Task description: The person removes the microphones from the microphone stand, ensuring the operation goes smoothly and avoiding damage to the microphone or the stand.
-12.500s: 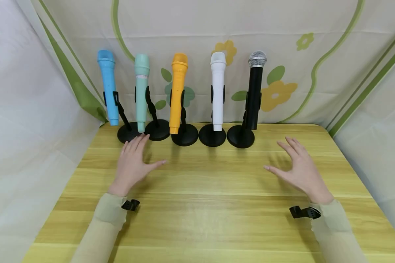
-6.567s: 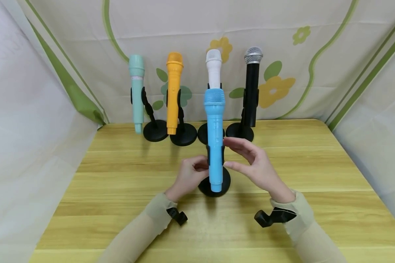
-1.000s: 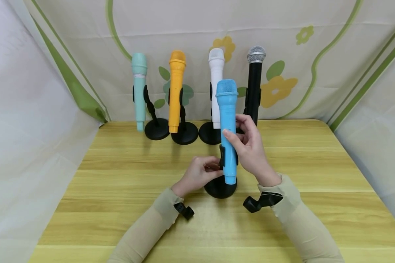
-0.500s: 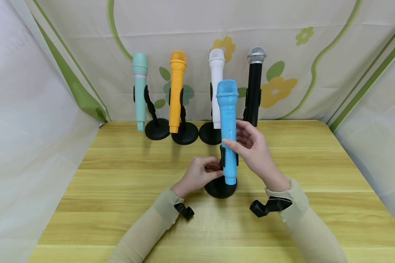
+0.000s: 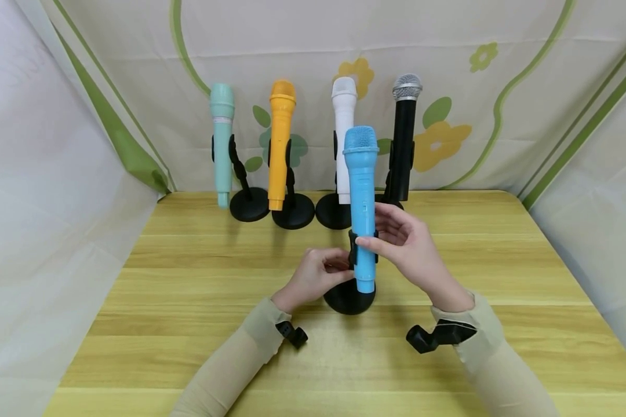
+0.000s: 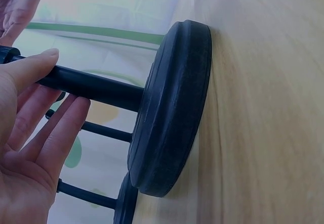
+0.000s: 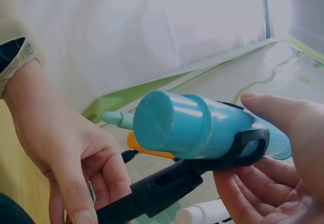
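Note:
A light blue microphone [image 5: 362,191] leans upright in the clip of a black stand, whose round base [image 5: 344,300] rests on the table. My left hand [image 5: 315,275] grips the stand's post [image 6: 104,87] below the clip, thumb on one side and fingers on the other in the left wrist view. Around the microphone's lower body, level with the clip, my right hand [image 5: 412,249] has its thumb across the front and its fingers behind. The right wrist view shows the clip [image 7: 248,148] wrapped around the microphone's lower part.
Along the back edge stand a mint green microphone [image 5: 222,150], an orange one [image 5: 280,145], a white one [image 5: 343,110] and a black one with a silver head [image 5: 404,139], each on a black stand. A patterned cloth [image 5: 292,35] hangs behind the wooden table [image 5: 162,324].
My right hand has slid down the blue microphone toward the clip over the last second. Left hand and stand have stayed put. Earlier, the blue microphone's stand came from the back row's left end.

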Demonstrator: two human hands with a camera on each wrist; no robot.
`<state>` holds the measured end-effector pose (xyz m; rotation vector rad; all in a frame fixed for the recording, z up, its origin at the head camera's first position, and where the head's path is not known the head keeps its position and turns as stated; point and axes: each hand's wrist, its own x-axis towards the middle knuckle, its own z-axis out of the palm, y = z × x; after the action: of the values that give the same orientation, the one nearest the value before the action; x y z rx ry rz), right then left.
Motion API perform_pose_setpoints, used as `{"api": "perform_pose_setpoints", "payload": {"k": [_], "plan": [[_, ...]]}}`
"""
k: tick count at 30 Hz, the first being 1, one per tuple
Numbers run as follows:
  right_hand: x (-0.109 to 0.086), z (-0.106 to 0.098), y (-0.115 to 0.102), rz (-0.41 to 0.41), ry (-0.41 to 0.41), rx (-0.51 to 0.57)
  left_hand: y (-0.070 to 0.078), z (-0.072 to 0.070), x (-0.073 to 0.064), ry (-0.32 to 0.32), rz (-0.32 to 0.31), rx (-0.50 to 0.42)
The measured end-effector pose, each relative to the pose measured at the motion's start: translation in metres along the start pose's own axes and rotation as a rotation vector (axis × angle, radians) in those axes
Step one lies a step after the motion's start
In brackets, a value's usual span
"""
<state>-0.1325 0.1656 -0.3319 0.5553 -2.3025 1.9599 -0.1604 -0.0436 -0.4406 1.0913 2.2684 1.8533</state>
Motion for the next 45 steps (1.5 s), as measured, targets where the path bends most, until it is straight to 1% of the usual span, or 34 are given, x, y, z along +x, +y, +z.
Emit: {"api": "perform_pose_setpoints", "payload": {"k": [5,10,17,23,28,31,33,37,40,43,45], "plan": [[0.004,0.002,0.000,0.014,0.019,0.009,-0.001,0.000,0.000,0.007,0.002,0.004],[0.007,0.005,0.000,-0.012,0.035,0.040,-0.002,0.000,0.000,0.006,0.003,0.006],[0.009,0.008,0.001,-0.036,0.038,0.106,-0.002,0.000,-0.001,-0.002,0.025,0.018],[0.010,0.012,0.002,-0.078,0.046,0.112,-0.003,-0.001,-0.001,-0.013,0.041,-0.008],[0.013,0.013,0.002,-0.131,0.044,0.123,-0.001,-0.001,-0.002,-0.009,0.014,0.001],[0.014,0.014,0.003,-0.163,0.042,0.139,0.004,-0.001,-0.002,-0.008,-0.007,0.003],[0.016,0.014,0.003,-0.179,0.042,0.151,0.012,-0.002,-0.002,-0.008,-0.006,0.003],[0.019,0.014,0.004,-0.198,0.043,0.154,0.029,-0.004,-0.002,-0.009,0.025,0.008],[0.021,0.014,0.004,-0.208,0.048,0.150,0.034,-0.004,-0.002,-0.006,0.050,0.019],[0.023,0.015,0.005,-0.217,0.057,0.156,0.029,-0.003,-0.002,0.002,0.058,0.032],[0.024,0.015,0.005,-0.222,0.065,0.160,0.021,-0.002,-0.002,0.005,0.049,0.042]]}}
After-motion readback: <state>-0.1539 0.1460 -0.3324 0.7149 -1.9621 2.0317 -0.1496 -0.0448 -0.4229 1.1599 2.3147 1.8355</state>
